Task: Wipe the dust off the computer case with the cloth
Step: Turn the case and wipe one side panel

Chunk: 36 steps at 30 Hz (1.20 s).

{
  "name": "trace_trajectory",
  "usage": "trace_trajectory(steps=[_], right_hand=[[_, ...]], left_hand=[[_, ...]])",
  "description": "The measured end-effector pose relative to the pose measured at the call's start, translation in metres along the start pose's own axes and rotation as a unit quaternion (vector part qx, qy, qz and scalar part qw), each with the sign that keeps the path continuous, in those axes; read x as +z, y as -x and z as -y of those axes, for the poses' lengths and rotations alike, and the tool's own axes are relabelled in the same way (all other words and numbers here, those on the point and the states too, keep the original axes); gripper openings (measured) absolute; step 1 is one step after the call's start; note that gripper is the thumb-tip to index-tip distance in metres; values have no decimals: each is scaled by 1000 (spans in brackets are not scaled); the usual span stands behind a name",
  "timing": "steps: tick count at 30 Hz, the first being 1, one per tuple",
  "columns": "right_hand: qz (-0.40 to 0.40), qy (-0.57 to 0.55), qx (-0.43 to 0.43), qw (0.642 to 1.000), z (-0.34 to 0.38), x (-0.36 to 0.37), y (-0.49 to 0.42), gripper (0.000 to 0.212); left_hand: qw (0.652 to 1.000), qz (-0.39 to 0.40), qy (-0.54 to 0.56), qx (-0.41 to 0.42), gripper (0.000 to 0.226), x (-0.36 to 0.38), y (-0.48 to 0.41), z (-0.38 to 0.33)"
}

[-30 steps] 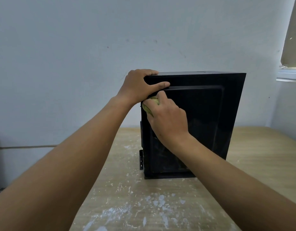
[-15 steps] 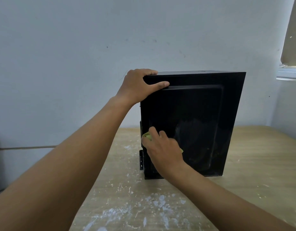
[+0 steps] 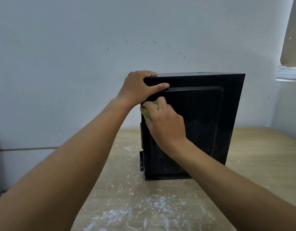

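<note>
A black computer case [image 3: 210,117] stands upright on a wooden table [image 3: 253,150], its broad side panel facing me. My left hand [image 3: 139,88] grips the case's top left corner, fingers over the top and thumb along the panel's upper ridge. My right hand [image 3: 165,124] presses a bunched yellow-green cloth [image 3: 145,112] against the upper left of the side panel, just under my left hand. Most of the cloth is hidden beneath my fingers. Faint dust smears show on the lower part of the panel.
The table's near surface [image 3: 135,205] is flecked with white paint or plaster spots. A pale wall rises right behind the case. A window sill and blind [image 3: 290,64] are at the upper right. A cable [image 3: 27,148] runs along the wall at left.
My right hand with the cloth swept down the left side of the panel, then came back up to just below my left hand. My left hand and the case stayed still.
</note>
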State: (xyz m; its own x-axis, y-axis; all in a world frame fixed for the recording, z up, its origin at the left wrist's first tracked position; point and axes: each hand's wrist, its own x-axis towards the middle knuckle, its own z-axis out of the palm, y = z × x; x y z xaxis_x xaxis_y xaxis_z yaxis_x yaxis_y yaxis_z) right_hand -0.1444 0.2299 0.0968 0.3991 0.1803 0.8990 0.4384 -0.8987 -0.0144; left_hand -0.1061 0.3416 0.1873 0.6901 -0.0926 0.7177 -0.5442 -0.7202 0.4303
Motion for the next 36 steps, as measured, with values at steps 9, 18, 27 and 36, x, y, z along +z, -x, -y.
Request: trace_trajectory(steps=[9, 18, 27, 36], right_hand=[[22, 61, -67, 996, 3, 11, 19, 32], [167, 32, -103, 980, 1, 20, 66, 57], [36, -78, -12, 996, -28, -2, 37, 23], [14, -91, -19, 996, -28, -1, 23, 25]], left_hand=[[1000, -2, -8, 4, 62, 1, 0, 1], [1000, 2, -4, 7, 64, 0, 0, 2], [1000, -3, 10, -7, 62, 2, 1, 3], [999, 16, -49, 3, 64, -3, -2, 0]])
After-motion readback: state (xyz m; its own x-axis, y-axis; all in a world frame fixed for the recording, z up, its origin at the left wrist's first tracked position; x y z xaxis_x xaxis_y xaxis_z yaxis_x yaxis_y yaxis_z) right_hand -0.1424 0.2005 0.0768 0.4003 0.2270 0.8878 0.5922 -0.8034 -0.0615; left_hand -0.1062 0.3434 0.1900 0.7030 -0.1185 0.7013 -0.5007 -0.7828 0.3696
